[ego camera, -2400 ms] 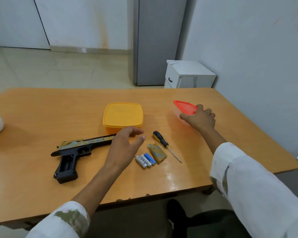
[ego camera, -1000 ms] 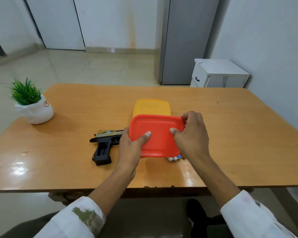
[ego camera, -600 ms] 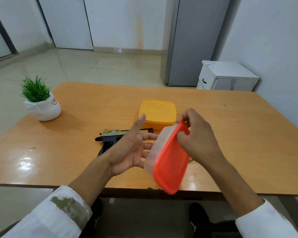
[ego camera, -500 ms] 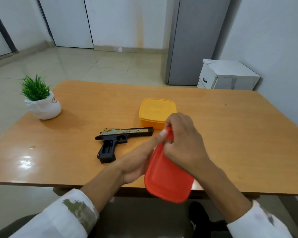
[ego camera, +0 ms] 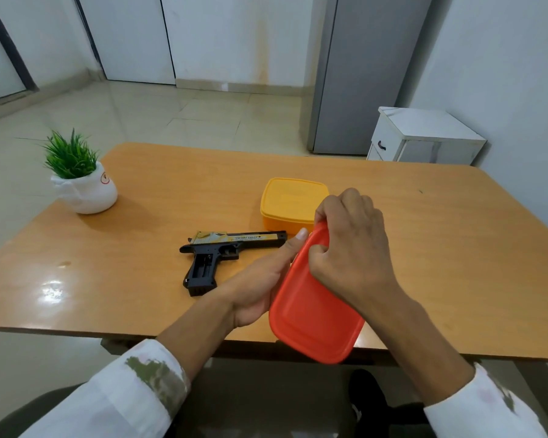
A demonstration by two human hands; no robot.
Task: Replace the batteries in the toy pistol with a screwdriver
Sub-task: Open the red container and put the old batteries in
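The black and gold toy pistol [ego camera: 234, 245] lies on its side on the orange table [ego camera: 456, 248], with its grip hollow facing up. In front of it I hold a clear box with a red lid [ego camera: 310, 317], tilted above the table's near edge. My left hand [ego camera: 260, 286] holds the box from the left and underneath, thumb lying along its side. My right hand [ego camera: 351, 248] grips the lid's upper rim with curled fingers. The screwdriver, the batteries and the battery cover are hidden behind my hands and the box.
A yellow lidded box [ego camera: 288, 200] stands just behind the pistol's muzzle. A small potted plant [ego camera: 79, 181] sits at the table's left end. Beyond the table stand a white cabinet [ego camera: 424, 137] and a grey fridge [ego camera: 361, 74].
My right hand brought the red-lidded box from the far right of the table to the near edge. Both hands turned it from flat to tilted, and the right hand now clutches the lid's top rim.
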